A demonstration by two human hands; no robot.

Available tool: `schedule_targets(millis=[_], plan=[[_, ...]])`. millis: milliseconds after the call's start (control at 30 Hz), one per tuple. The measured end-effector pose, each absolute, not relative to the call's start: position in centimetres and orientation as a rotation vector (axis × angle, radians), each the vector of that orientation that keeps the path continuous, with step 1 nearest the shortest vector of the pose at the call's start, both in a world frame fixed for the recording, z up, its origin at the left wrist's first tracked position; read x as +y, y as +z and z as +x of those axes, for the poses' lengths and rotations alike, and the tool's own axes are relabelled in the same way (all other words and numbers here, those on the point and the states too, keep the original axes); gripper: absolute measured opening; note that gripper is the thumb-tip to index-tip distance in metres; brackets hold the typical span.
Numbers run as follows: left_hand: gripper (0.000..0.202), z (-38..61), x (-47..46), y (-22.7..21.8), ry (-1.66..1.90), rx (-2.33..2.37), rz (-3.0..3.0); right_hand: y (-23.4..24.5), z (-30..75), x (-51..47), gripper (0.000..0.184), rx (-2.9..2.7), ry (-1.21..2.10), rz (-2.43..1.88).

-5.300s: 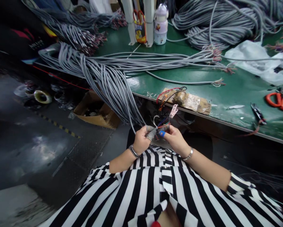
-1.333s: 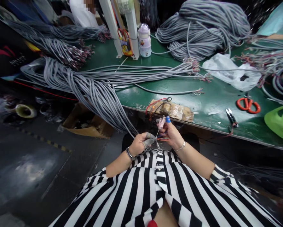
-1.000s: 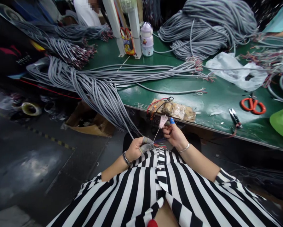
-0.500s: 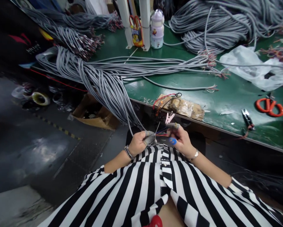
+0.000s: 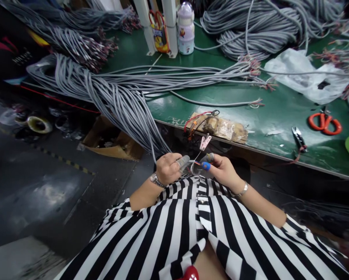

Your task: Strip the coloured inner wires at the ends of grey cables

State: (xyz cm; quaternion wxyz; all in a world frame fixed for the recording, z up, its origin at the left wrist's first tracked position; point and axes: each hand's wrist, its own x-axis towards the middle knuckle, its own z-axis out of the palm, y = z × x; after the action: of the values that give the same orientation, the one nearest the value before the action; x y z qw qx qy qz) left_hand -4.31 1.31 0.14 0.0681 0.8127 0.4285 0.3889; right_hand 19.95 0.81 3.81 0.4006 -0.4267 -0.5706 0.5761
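Between my hands, just beyond the striped shirt, is the end of a grey cable [image 5: 192,161] with thin coloured wires coming out of it. My left hand [image 5: 171,168], grey covers on its fingers, is closed round the cable. Finger and thumb of my right hand [image 5: 221,168] pinch the coloured wires; the thumb wears a blue cover. Pale strands hang in a loop below the wires. Close above my hands is a pink clothespin [image 5: 205,142]. A thick bundle of grey cables [image 5: 128,109] drapes off the table edge towards my left hand.
On the green table [image 5: 267,120] lie a taped cardboard piece [image 5: 225,128], cutters [image 5: 298,139], red-handled scissors [image 5: 325,123] and a plastic bag [image 5: 305,76]. A bottle [image 5: 186,31] and coiled grey cables [image 5: 259,31] stand behind. A cardboard box [image 5: 110,140] sits on the floor.
My right hand has moved left, nearer my left hand, and its fingertips have closed on the wires. My left hand has turned and come up slightly. The view has shifted a little.
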Motion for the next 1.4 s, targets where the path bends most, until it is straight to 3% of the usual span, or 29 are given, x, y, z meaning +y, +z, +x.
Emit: schedule_targets(millis=[233,433,567,767,900,1000,1233,1400], plan=[[0.026,-3.7,3.2,3.3,0.892,0.910,2.177,5.2,20.1,0.2,0.027,-1.341,1.611,-1.006],[0.049,-3.3,3.3,3.3,0.821,0.789,1.430,5.9,19.8,0.0,0.031,-1.282,1.438,-0.963],[0.048,-3.7,3.4,2.5,0.789,0.721,1.204,6.7,19.3,0.5,0.027,-1.343,1.423,-0.838],[0.055,-3.8,3.5,2.3,0.721,0.708,1.100,6.6,17.7,2.1,0.029,-1.995,1.148,-0.577],[0.054,-4.2,3.6,3.0,0.630,0.689,1.157,6.1,17.8,2.7,0.022,-2.220,0.847,-0.664],[0.050,-4.5,3.7,3.7,0.543,0.652,1.235,6.0,18.6,2.9,0.018,-2.245,0.829,-0.706],[0.043,-3.6,4.7,4.6,0.358,0.548,1.416,4.4,19.7,2.7,0.041,-1.607,1.360,-0.962],[0.043,-3.3,4.9,4.5,0.426,0.583,1.455,2.4,21.1,3.4,0.045,-0.908,1.459,-1.150]])
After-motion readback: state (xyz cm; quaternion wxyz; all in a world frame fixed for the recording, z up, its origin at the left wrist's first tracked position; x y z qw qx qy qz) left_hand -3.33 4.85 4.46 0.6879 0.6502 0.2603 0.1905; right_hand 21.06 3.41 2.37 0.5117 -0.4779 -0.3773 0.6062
